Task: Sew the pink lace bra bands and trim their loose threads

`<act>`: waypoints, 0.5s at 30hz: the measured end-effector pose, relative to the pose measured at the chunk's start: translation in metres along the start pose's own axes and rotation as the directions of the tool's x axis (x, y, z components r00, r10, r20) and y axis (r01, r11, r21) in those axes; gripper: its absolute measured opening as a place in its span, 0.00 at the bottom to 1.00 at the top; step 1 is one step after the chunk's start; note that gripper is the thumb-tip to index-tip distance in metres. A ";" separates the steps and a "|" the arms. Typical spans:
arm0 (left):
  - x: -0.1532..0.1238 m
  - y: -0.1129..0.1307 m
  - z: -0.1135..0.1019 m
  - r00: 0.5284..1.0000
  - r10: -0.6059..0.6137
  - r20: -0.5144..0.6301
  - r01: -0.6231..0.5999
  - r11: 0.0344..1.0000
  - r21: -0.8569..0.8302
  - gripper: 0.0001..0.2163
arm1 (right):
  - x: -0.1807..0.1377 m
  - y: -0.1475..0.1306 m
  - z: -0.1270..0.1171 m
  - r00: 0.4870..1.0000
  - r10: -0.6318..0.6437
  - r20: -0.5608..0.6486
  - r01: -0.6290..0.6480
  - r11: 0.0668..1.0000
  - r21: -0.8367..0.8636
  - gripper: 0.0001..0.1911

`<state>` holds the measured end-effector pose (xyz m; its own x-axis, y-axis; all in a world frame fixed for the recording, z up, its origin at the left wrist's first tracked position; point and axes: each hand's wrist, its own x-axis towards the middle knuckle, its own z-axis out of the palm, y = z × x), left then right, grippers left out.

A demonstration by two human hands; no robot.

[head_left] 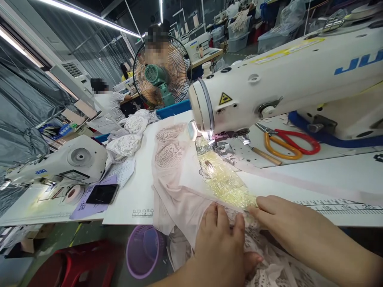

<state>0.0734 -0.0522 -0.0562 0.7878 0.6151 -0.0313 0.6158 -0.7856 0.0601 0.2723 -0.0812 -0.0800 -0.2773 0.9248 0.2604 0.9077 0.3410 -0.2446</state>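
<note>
A pale pink garment with lace cups (pixel 170 155) lies on the white table and drapes over its front edge. My left hand (pixel 220 239) is on the garment at that edge, its fingers bent over the fabric and the thumb lower down to the right. Just to its right, my right hand (pixel 278 219) pinches the garment's edge between thumb and fingers. Between the hands and the lit needle area of the sewing machine (pixel 239 95), yellowish clear tape (pixel 224 179) covers the bed. A pale pink strip (pixel 284 181) runs right from the needle area.
Scissors (pixel 290 143) and a wooden-handled tool (pixel 266 156) lie under the machine arm. White lace pieces (pixel 127 145), a phone (pixel 102 193) and a second machine (pixel 80 155) are at left. Below are a purple basket (pixel 143 269) and red stool (pixel 80 263). Beyond stands a fan (pixel 179 59); people sit further back.
</note>
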 end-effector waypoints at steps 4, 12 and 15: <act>0.002 0.000 -0.002 0.999 -0.014 0.028 0.015 1.000 -0.012 0.33 | -0.011 0.006 -0.004 0.998 0.022 -0.052 -0.022 1.000 -0.001 0.16; 0.004 0.005 0.002 0.998 0.046 -0.048 -0.043 0.997 0.060 0.35 | 0.000 -0.005 0.009 0.995 0.098 -0.037 -0.094 0.991 0.098 0.12; 0.006 0.007 -0.001 0.997 0.042 -0.058 -0.037 0.996 0.078 0.36 | 0.004 -0.007 0.011 0.995 0.099 0.005 -0.099 0.988 0.121 0.10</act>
<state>0.0825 -0.0535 -0.0554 0.8108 0.5846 0.0294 0.5852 -0.8107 -0.0165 0.2616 -0.0776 -0.0874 -0.1878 0.9548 0.2303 0.8857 0.2660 -0.3805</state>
